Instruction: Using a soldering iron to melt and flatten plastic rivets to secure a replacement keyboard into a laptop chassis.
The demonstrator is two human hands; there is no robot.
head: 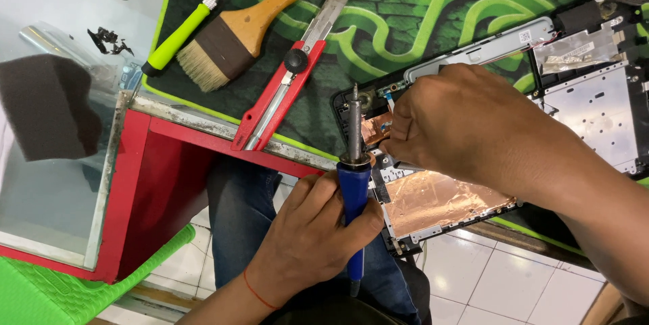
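My left hand (312, 230) grips the blue handle of a soldering iron (354, 163), its metal tip pointing up at the corner of an opened laptop base (595, 105). My right hand (466, 122) rests on that corner, fingers pinched together over a small part I cannot make out, beside copper foil (433, 200) covering the inside of the base. The iron's tip is just left of my right fingertips.
On the green and black mat (405, 20) lie a red utility knife (284, 88), a wooden-handled paint brush (236, 34) and a green-handled screwdriver (179, 34). A dark foam block (47, 105) sits on the glass top at left. A green plastic chair (61, 284) is below.
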